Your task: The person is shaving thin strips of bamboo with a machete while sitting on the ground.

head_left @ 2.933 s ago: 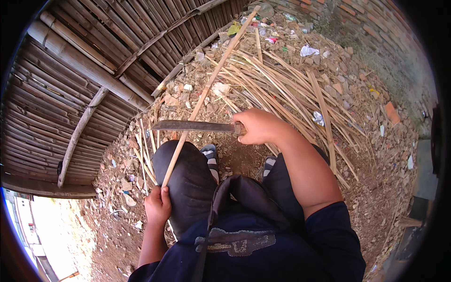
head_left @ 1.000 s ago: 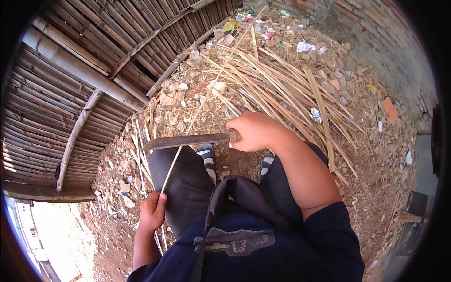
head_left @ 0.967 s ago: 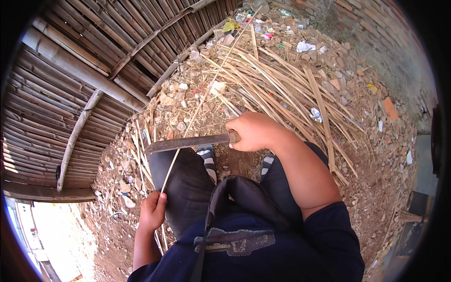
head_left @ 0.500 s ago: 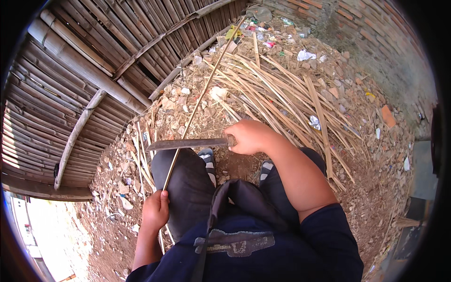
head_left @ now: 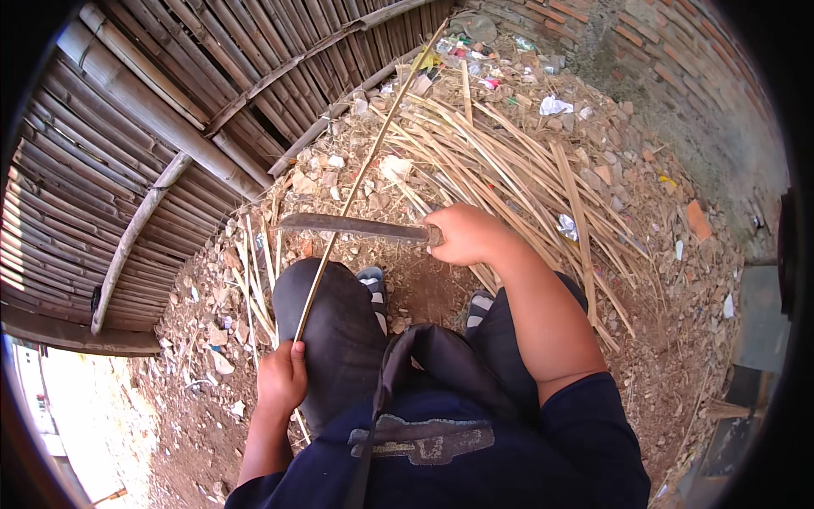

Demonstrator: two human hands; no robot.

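My left hand [head_left: 282, 377] is closed round the near end of a long, thin bamboo strip [head_left: 370, 156], beside my left knee. The strip slants up and away over the knee toward the far rubble. In my right hand [head_left: 465, 235] is the handle of a machete [head_left: 360, 226], its dark blade pointing left. The blade lies across the strip just beyond my left knee. Whether its edge bites into the strip I cannot tell.
A heap of split bamboo strips [head_left: 517, 182] lies ahead and to the right, with a few more strips [head_left: 259, 276] by my left knee. Stones and litter cover the ground. A bamboo wall [head_left: 127, 170] stands left, a brick wall [head_left: 678, 85] right.
My right hand and the machete have moved away from me, farther up the strip and slightly right. My left hand has stayed in nearly the same place on the strip.
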